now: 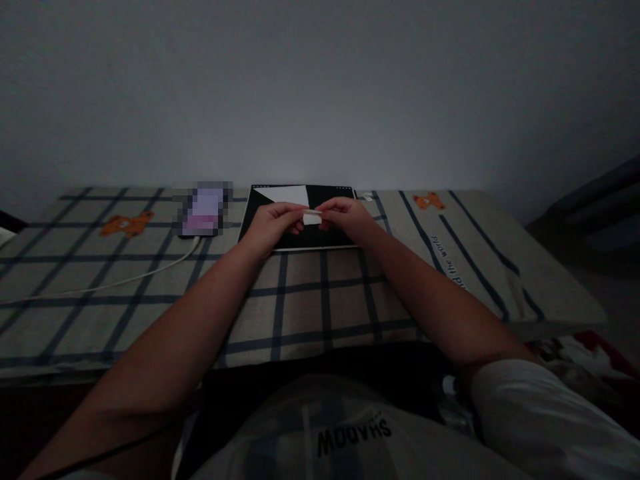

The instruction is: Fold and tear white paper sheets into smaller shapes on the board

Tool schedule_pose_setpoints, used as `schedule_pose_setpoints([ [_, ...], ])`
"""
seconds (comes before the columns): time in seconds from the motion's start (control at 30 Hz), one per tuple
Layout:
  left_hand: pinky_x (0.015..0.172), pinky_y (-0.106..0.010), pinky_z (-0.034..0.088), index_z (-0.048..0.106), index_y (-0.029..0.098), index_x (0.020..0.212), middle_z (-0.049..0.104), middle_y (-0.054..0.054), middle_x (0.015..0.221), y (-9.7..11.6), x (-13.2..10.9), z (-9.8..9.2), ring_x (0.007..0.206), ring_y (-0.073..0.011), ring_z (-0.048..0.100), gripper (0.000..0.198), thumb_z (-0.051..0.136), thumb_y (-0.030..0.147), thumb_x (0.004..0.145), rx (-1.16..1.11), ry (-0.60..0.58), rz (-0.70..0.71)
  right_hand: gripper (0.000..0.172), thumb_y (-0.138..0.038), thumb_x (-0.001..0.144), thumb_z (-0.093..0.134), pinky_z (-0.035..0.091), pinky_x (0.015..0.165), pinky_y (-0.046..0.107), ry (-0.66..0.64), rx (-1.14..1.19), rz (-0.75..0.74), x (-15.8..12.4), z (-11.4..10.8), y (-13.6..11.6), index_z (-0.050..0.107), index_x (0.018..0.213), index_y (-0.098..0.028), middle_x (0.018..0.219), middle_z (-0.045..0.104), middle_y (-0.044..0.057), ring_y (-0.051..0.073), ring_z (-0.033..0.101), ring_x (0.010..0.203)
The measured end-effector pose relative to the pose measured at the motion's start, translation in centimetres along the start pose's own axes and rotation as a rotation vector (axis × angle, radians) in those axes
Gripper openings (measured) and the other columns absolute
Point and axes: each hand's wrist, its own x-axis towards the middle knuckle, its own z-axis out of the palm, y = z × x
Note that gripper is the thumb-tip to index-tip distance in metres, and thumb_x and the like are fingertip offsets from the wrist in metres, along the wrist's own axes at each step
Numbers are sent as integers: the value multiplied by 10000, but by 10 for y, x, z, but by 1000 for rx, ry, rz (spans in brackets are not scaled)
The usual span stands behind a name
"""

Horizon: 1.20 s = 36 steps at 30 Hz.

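Between my two hands is a small white piece of paper (313, 219), with its upper edge looking folded or rolled. My left hand (277, 225) pinches its left end, thumb and fingers closed. At the right end, my right hand (346, 217) grips it in the same way. Both hands are over a black and white notebook or board (280, 241) that lies on the table. The fine shape of the paper is hard to make out in the dim light.
A checked cloth with bear prints covers the table (325, 300). To the left lies a phone (204, 210), blurred, with a white cable (165, 268) running off left. Small white scraps (368, 197) lie beside the board's right corner. A plain wall (320, 93) stands behind.
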Motion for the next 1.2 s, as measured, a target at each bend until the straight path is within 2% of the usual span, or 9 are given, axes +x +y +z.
schedule_pose_setpoints([
  [0.13, 586, -225, 521, 781, 135, 895, 716, -51, 730, 1, 0, -1, 623, -111, 626, 432, 831, 513, 692, -30, -11, -38, 257, -329, 744, 798, 571, 653, 269, 6, 2, 24, -1, -1, -1, 725, 910, -146, 743, 718, 18, 117, 659, 630],
  [0.3, 652, -257, 551, 779, 134, 970, 726, -39, 742, 0, 0, -2, 648, -120, 634, 494, 902, 445, 607, 38, -16, -30, 234, -292, 736, 794, 582, 666, 265, 25, 31, 56, -1, 1, -3, 733, 915, -154, 730, 728, 7, 120, 678, 641],
  [0.5, 716, -293, 555, 779, 134, 1006, 737, -49, 786, -4, 2, -3, 704, -141, 653, 467, 862, 421, 647, 113, 0, 6, 216, -315, 767, 785, 582, 681, 253, 15, 50, 100, -1, 3, -6, 736, 910, -160, 732, 722, 2, 118, 692, 679],
  [0.67, 740, -303, 547, 782, 151, 981, 740, -42, 785, -4, 2, -4, 709, -145, 655, 389, 847, 367, 664, 193, -19, 55, 321, -420, 744, 832, 571, 656, 239, 9, 4, 93, -3, 2, -5, 744, 916, -164, 760, 731, 9, 115, 674, 674],
  [0.77, 791, -311, 548, 782, 161, 963, 752, -48, 834, -5, 2, -4, 775, -157, 674, 344, 841, 319, 664, 213, -16, 91, 337, -388, 702, 869, 569, 668, 247, -2, -47, 108, -3, 0, -6, 755, 922, -158, 766, 748, 18, 119, 665, 674],
  [0.87, 819, -316, 549, 781, 156, 993, 756, -54, 866, -5, 2, -3, 811, -163, 683, 357, 830, 297, 669, 213, -7, 102, 295, -332, 720, 853, 564, 688, 252, -29, -76, 139, -3, -1, -7, 769, 935, -149, 770, 755, 21, 121, 669, 685],
  [1.0, 832, -319, 550, 777, 154, 1058, 761, -60, 895, -5, 1, -2, 835, -169, 686, 415, 827, 318, 680, 223, -3, 112, 219, -286, 758, 818, 555, 697, 256, -65, -139, 161, -2, -2, -8, 781, 915, -138, 749, 754, 30, 124, 670, 684],
  [1.2, 794, -298, 537, 790, 179, 1051, 776, -64, 932, -4, 0, -2, 821, -164, 674, 440, 842, 435, 697, 202, 18, 96, 190, -308, 792, 792, 566, 695, 258, 2, -66, 135, -3, 1, -6, 767, 883, -142, 733, 758, 33, 128, 686, 682],
])
